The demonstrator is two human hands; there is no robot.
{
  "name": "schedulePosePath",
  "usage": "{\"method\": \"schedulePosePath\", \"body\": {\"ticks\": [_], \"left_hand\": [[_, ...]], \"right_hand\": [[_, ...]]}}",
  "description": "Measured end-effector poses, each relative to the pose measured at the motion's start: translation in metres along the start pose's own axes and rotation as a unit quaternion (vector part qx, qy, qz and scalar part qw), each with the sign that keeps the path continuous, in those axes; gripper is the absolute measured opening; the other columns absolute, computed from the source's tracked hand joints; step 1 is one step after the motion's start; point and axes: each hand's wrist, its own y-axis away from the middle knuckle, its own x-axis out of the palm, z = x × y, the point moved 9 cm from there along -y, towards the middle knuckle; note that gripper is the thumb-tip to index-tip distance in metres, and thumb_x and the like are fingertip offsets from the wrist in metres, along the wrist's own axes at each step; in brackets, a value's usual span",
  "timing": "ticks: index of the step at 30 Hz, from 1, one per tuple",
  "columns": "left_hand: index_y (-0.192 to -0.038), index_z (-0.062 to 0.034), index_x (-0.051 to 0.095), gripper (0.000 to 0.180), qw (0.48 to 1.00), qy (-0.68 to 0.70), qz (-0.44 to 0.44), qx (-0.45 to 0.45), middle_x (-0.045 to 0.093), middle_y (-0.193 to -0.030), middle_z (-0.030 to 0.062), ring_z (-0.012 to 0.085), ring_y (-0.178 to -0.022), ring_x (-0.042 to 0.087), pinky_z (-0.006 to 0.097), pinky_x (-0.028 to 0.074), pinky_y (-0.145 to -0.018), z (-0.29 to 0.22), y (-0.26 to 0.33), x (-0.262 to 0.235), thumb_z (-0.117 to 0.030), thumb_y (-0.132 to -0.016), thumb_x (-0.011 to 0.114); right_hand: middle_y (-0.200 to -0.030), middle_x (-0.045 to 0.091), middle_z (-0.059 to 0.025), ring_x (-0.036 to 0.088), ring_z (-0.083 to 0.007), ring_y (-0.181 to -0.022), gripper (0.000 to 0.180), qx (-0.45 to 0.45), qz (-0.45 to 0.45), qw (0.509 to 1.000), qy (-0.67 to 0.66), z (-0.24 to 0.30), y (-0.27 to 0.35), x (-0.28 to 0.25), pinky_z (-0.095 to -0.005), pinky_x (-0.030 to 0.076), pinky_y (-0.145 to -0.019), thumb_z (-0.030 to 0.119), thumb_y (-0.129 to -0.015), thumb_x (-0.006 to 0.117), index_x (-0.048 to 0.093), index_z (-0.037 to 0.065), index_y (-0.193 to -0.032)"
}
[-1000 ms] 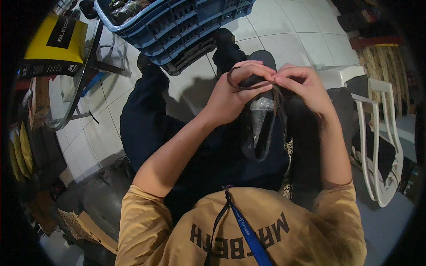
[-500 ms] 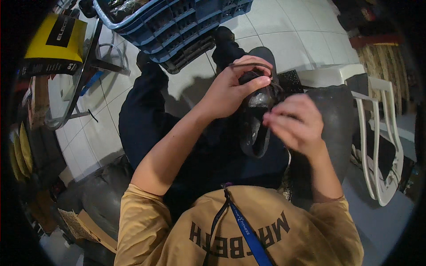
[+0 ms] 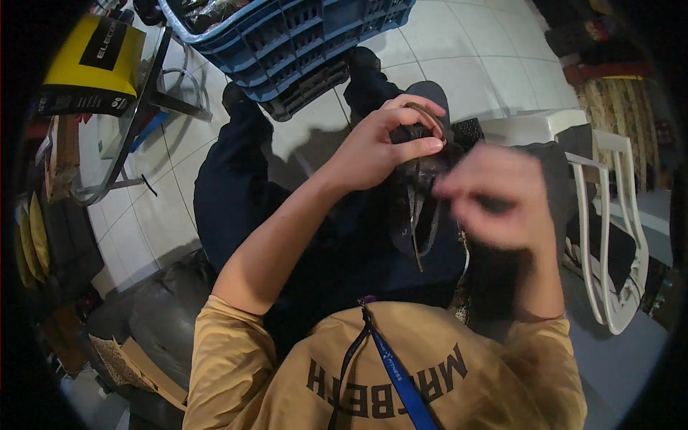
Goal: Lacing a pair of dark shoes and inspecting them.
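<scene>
Now dark shoe (image 3: 419,193) between both hands.

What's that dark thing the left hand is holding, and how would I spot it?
Start at the big blue crate up top, then drop to the left hand over the lap. Its grip holds a black shoe; unlike the dark trousers behind, thin laces dangle from it.
</scene>
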Motion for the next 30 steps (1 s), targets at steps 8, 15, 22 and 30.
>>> {"method": "schedulePosePath", "body": {"ticks": [8, 15, 22, 30], "left_hand": [[-0.102, -0.0069, 0.074, 0.019, 0.998, 0.012, 0.006, -0.060, 0.063, -0.125, 0.0093, 0.0258, -0.128, 0.054, 0.039, 0.040, -0.112, 0.014, 0.007, 0.000, -0.024, -0.094, 0.079], [-0.103, -0.0099, 0.077, 0.014, 0.998, -0.050, -0.017, 0.021, 0.062, -0.126, 0.0104, 0.0248, -0.134, 0.053, 0.038, 0.039, -0.113, 0.001, 0.005, -0.004, -0.017, -0.092, 0.080], [-0.102, -0.0090, 0.078, 0.014, 0.998, -0.023, -0.039, 0.033, 0.056, -0.135, 0.0076, 0.0226, -0.132, 0.053, 0.038, 0.038, -0.114, 0.002, 0.006, -0.006, -0.016, -0.091, 0.081], [-0.101, -0.0048, 0.076, 0.013, 0.998, -0.038, -0.058, 0.000, 0.063, -0.119, 0.0053, 0.0169, -0.115, 0.057, 0.033, 0.041, -0.105, 0.000, 0.007, -0.010, -0.014, -0.092, 0.079]], "right_hand": [[-0.141, 0.068, -0.0073, 0.067, -0.0315, -0.117, 0.043, -0.074, 0.023, 0.985, 0.157, -0.047, -0.051, 0.004, -0.0425, 0.054, -0.099, -0.002, -0.081, 0.071, 0.077, 0.012, -0.121], [-0.110, 0.079, -0.0074, 0.072, -0.0295, -0.102, 0.021, -0.064, -0.065, 0.984, 0.151, -0.067, -0.032, -0.021, -0.0384, 0.057, -0.087, 0.003, -0.080, 0.079, 0.079, 0.005, -0.100], [-0.093, 0.077, -0.0059, 0.071, -0.0249, -0.085, 0.015, 0.003, -0.188, 0.967, 0.174, -0.068, -0.021, -0.018, -0.0350, 0.055, -0.074, 0.008, -0.080, 0.084, 0.076, 0.005, -0.092], [-0.103, 0.076, -0.0077, 0.068, -0.0155, -0.098, 0.029, 0.188, -0.196, 0.953, -0.136, -0.105, -0.008, -0.012, -0.0320, 0.051, -0.082, 0.006, -0.085, 0.082, 0.071, 0.003, -0.111]]}}
